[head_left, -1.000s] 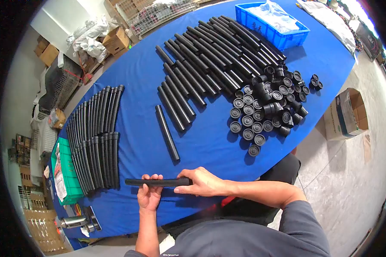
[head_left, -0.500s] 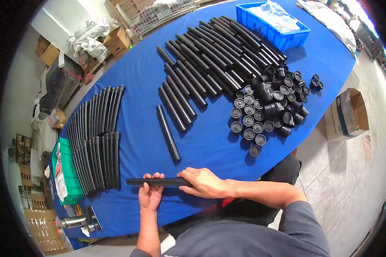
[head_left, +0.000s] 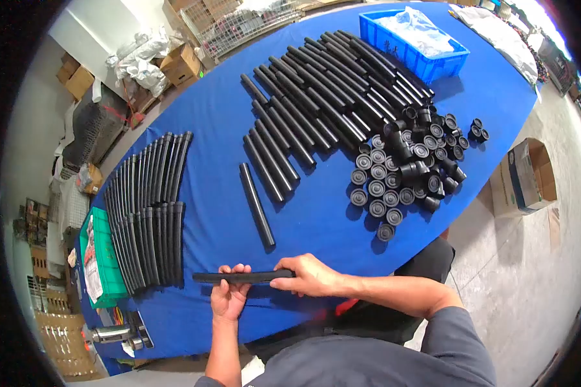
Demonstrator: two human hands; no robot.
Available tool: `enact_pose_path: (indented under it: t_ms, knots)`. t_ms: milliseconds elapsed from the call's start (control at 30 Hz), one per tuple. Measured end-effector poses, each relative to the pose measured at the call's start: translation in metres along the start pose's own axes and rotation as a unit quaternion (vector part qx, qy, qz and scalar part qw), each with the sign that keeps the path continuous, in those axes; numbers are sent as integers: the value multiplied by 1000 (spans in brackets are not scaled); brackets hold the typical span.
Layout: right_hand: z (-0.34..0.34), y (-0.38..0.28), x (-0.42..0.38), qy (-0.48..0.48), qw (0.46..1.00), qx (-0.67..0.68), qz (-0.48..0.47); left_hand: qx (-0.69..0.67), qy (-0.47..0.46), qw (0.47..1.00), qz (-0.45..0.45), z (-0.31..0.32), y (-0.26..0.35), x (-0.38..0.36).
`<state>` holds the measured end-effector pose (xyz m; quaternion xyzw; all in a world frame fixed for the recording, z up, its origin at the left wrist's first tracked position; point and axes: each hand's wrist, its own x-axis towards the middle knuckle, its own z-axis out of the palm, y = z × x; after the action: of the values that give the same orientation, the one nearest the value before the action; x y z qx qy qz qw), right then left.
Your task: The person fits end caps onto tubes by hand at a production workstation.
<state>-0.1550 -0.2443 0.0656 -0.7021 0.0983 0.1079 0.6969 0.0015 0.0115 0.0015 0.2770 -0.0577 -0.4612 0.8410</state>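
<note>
Black curved hoses (head_left: 145, 213) lie in rows at the left of the blue table (head_left: 206, 116), then the left hand (head_left: 229, 295) and right hand (head_left: 310, 276) both clench a black tube (head_left: 239, 277) level above the near edge, with caps (head_left: 400, 174) further right.

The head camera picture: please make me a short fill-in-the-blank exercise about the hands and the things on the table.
1. Both hands, left hand and right hand, hold one black ____.
2. The table is covered with a ____ cloth.
3. The blue bin stands at the table's ____ end.
4. The single tube lies between the long curved tubes and the round ____.

Missing words: tube; blue; far; caps
</note>
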Motion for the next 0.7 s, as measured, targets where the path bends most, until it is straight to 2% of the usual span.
enact_pose_path:
  t_ms: [33,100,133,200,233,267,300,333,367,400,433,467,500,533,600,633,667,700]
  knots:
    - [11,33,11,95,970,-130,-185,5,-3,1000,-5,4,0,3]
    - [17,31,11,150,931,-205,-263,-4,5,1000,1,7,0,3]
    - [14,25,9,129,943,-181,-249,-7,-2,1000,6,3,0,2]
    - [-2,-1,3,-3,999,-41,-34,-19,-4,1000,8,-4,0,-1]
    - [-6,-10,0,-71,994,34,77,-17,10,1000,4,-3,0,-2]
    - [-1,2,2,-39,998,29,30,-14,29,999,-3,-1,0,-4]
    - [4,16,8,37,993,-49,-98,-10,37,999,-5,1,1,0]
    - [13,33,13,113,960,-128,-224,-19,29,999,-4,3,0,1]
    - [19,43,16,184,898,-204,-345,-24,15,1000,-3,2,0,2]
    - [20,45,17,174,906,-178,-343,-30,1,1000,0,0,0,2]
    - [12,27,12,101,964,-116,-217,-36,-11,999,1,-2,0,1]
    - [2,8,6,25,995,-50,-84,-35,-16,999,-1,-6,1,1]
    - [-2,-4,1,-52,997,20,52,-30,-11,999,0,-4,1,1]
    - [0,4,3,-35,998,40,38,-24,-4,1000,-1,-2,0,2]
    - [12,29,12,91,979,-87,-162,-20,9,1000,-7,0,1,-1]
    - [16,39,16,153,942,-152,-257,-23,11,1000,-7,-1,1,-1]
    - [19,45,20,182,918,-172,-308,-27,10,1000,-5,-1,1,0]
    - [12,33,14,120,962,-123,-211,-30,5,1000,-2,-3,0,0]
